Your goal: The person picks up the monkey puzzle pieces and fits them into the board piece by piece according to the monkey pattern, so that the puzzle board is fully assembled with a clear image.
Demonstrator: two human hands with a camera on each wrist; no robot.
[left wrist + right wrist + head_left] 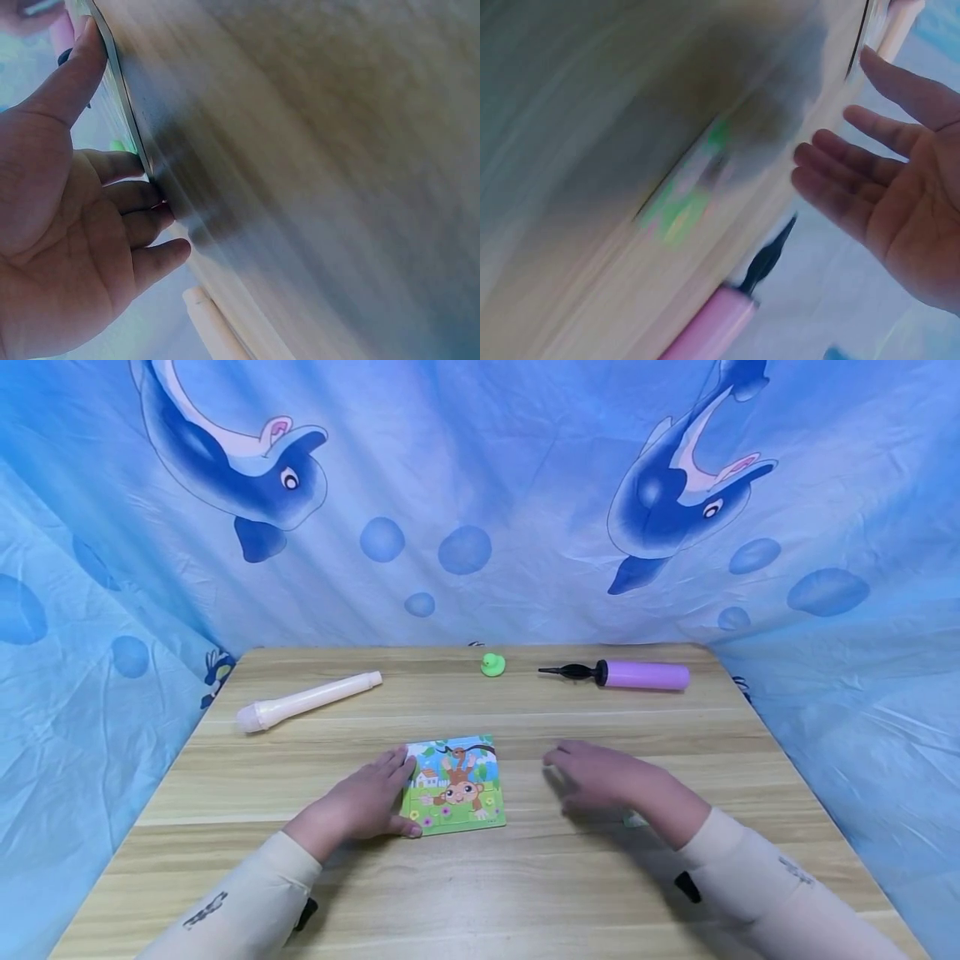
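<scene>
A square picture puzzle (453, 793) with a monkey, a house and flowers lies flat on the table. My left hand (371, 793) touches its left side, thumb at the near corner and fingers farther up the edge. In the left wrist view, the left hand's fingers (157, 264) are extended rather than curled. My right hand (603, 772) hovers over the table to the right of the puzzle, fingers loosely bent and holding nothing. Partly hidden under the right forearm is a small flat green-and-pink piece (634, 818), blurred in the right wrist view.
A white toy microphone (311, 702) lies at the back left of the wood-grain table (525, 893). A small green rubber duck (492, 665) stands at the back middle. To its right lies a purple hand pump (645, 675) with a black nozzle. A blue dolphin-print curtain (525, 485) surrounds the table.
</scene>
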